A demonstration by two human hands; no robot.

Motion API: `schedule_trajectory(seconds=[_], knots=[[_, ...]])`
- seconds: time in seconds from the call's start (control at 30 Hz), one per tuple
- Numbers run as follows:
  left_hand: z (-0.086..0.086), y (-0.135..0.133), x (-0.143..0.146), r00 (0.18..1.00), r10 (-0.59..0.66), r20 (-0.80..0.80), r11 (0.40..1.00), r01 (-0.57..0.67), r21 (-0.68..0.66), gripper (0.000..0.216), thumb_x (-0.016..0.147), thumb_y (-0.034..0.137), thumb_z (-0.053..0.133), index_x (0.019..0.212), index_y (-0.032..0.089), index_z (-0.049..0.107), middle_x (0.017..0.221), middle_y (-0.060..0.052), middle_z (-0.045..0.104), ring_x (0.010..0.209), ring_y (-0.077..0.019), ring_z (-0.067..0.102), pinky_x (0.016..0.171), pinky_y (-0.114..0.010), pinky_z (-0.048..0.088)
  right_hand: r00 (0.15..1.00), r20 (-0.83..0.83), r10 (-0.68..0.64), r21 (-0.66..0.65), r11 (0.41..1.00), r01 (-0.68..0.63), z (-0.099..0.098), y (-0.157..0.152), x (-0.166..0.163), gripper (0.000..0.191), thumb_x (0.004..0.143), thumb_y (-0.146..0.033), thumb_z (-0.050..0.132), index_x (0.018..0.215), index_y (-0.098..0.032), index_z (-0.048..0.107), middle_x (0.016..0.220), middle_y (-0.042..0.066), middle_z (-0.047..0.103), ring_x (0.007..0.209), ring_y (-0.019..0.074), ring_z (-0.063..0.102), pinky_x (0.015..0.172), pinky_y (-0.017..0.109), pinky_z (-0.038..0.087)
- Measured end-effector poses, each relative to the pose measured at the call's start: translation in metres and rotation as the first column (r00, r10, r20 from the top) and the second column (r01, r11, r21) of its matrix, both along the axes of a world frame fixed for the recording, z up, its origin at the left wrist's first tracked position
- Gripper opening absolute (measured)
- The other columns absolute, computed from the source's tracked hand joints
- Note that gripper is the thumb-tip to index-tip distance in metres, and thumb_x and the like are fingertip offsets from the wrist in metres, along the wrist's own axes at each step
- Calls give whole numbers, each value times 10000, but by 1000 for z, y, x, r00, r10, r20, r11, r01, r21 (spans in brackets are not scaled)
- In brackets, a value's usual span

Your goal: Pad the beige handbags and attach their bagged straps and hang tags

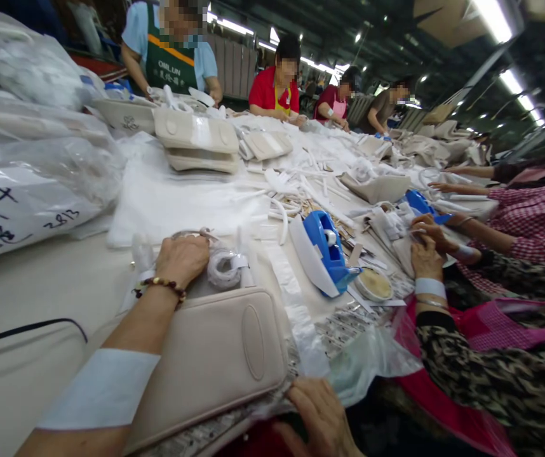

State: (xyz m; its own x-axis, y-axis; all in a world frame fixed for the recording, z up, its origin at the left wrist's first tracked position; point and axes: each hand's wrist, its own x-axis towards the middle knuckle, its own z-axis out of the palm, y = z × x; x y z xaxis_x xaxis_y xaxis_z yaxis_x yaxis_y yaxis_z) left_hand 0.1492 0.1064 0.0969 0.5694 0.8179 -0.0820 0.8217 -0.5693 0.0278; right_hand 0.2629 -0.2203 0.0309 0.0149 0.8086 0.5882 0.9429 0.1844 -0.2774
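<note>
A beige handbag [215, 355] with an oval stitched patch lies flat in front of me, on a printed sheet. My left hand [183, 259], with a beaded bracelet, reaches across to its far side. Its fingers are curled, and what they hold is hidden. Right beside those fingers is a coil wrapped in clear plastic [225, 268]. My right hand [320, 412] is at the near right corner of the handbag, fingertips close to its edge and thumb apart. Its palm is turned away, and I see nothing held in it.
A blue tape dispenser [327, 247] stands right of the handbag, near a round tub [374, 284]. Stacked beige bags [196, 133] lie beyond white sheets [181, 212]. Plastic-wrapped bundles [39, 171] fill the left. A co-worker's hands [427, 251] work close on the right.
</note>
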Motion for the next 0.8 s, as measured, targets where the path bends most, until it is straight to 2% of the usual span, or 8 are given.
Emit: schedule_trajectory(seconds=[0.07,0.23,0.33,0.37,0.47,0.53,0.67,0.8], knots=[[1,-1,-1,1000,-8,-15,1000,9,16,289,928,120,309,926,123,598,961,-72,651,949,-202,594,814,-321,409,999,38,-38,21,999,37,-14,2,-9,110,876,-174,452,941,-160,540,702,42,635,625,176,583,573,297,389],[5,-4,-2,999,-46,-26,997,47,67,319,919,143,277,897,109,594,965,-89,664,958,-212,598,745,-265,377,990,137,-24,-4,1000,25,-25,4,-9,240,861,-78,379,696,-203,502,536,-18,522,464,133,480,470,265,322],[7,-5,-2,997,-61,-39,996,64,70,311,907,148,293,903,109,602,973,-113,671,960,-235,610,725,-291,391,995,97,-15,-43,999,19,-7,6,-3,105,884,-241,488,845,-204,578,647,7,618,546,147,573,492,253,409],[8,-5,-2,997,-60,-44,996,62,64,308,903,149,302,905,115,608,978,-122,674,956,-242,615,721,-305,401,997,78,1,-21,1000,0,4,12,-3,143,875,-302,520,942,-196,588,700,26,648,601,163,608,533,260,453],[12,-7,-1,997,-55,-53,997,57,50,309,901,133,313,934,124,620,1013,-139,673,957,-243,616,744,-347,433,993,79,89,123,988,-99,34,49,-14,292,867,-311,521,1122,-175,560,876,77,701,845,211,656,757,320,525],[15,-8,1,996,-55,-63,998,57,37,266,915,162,361,955,121,620,1005,-120,673,935,-221,618,779,-365,455,987,108,120,111,985,-132,41,81,-27,361,867,-282,504,1199,-142,531,1102,111,670,1098,244,582,943,385,474],[19,-3,12,994,-52,-97,999,52,-7,220,905,313,513,943,123,618,948,-57,658,882,-175,621,835,-391,491,973,196,120,17,992,-126,19,122,-46,501,875,-320,507,1307,-72,454,1351,137,509,1296,277,406,1056,454,381],[16,5,22,995,-43,-91,998,39,-46,235,886,347,552,948,129,614,960,-50,648,869,-169,624,804,-385,518,971,224,87,115,987,-115,-10,126,-45,539,856,-411,532,1289,-92,490,1330,115,534,1286,264,424,1045,414,407]])
